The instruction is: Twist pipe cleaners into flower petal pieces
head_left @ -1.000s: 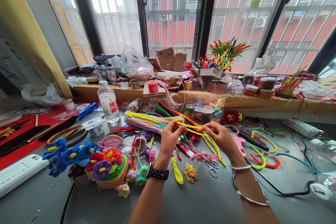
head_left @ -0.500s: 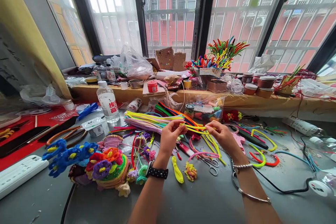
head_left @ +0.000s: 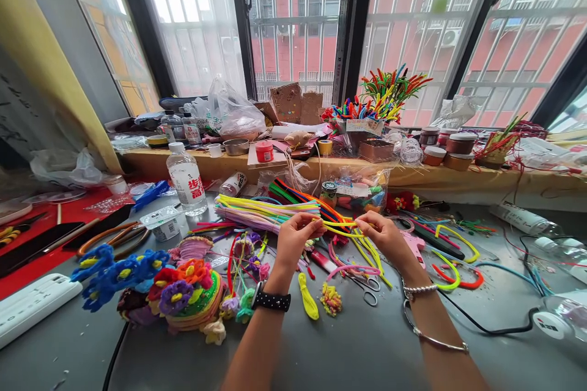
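Between my two hands stretches a yellow pipe cleaner (head_left: pixel 338 223), held over the grey table. My left hand (head_left: pixel 297 237), with a dark dotted watch strap at the wrist, pinches its left end. The other end is pinched in my right hand (head_left: pixel 381 237), which wears silver bracelets. A bundle of pastel pipe cleaners (head_left: pixel 257 212) lies just behind my left hand. Loose yellow pipe cleaners (head_left: pixel 369 253) lie under the held one. Nearer me are a yellow yarn skein (head_left: pixel 307 298), a small yellow-pink fuzzy cluster (head_left: pixel 331 299) and scissors (head_left: pixel 369 291).
Fuzzy flowers (head_left: pixel 183 284) in bright colours crowd the left front, near a white power strip (head_left: pixel 36 308). A water bottle (head_left: pixel 186 180) stands behind them. On the right lie a black cable (head_left: pixel 499 331) and clear bottles (head_left: pixel 566 317). A cluttered sill (head_left: pixel 293 171) runs along the back.
Both hands keep their pinch on the yellow pipe cleaner, with hardly any movement. The whole view has shifted slightly.
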### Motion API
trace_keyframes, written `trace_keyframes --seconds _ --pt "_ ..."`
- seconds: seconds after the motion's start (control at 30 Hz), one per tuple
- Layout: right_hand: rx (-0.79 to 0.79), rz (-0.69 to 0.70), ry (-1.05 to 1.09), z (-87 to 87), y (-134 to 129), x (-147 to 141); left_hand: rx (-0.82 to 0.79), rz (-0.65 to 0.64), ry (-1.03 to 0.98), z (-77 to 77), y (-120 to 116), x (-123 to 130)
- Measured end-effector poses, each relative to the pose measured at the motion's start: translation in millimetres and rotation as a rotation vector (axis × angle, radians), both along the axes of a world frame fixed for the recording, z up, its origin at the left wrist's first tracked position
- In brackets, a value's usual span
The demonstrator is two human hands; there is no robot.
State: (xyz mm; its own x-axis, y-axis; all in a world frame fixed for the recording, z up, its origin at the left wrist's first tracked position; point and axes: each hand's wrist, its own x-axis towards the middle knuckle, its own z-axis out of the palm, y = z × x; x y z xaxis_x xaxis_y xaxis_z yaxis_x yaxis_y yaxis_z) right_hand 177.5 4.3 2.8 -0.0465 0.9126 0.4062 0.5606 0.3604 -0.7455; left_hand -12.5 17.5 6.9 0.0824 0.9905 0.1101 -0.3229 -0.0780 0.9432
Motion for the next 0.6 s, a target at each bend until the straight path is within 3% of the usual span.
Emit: trace_keyframes --seconds 0.13,0.3,0.6 --pt "0.055 0.03 -0.033 0.9 -1.1 -2.3 -0.036 0.028 0.03 1.2 0.5 -3.8" --pt "0.191 0.105 -0.285 0.7 -1.5 -11.0 -0.073 0.062 0.026 -0.1 3.4 -9.3" --pt "0.165 -0.004 -0.54 -4.2 0.9 -19.2 -0.1 0.073 0.005 5.2 1.4 -11.7"
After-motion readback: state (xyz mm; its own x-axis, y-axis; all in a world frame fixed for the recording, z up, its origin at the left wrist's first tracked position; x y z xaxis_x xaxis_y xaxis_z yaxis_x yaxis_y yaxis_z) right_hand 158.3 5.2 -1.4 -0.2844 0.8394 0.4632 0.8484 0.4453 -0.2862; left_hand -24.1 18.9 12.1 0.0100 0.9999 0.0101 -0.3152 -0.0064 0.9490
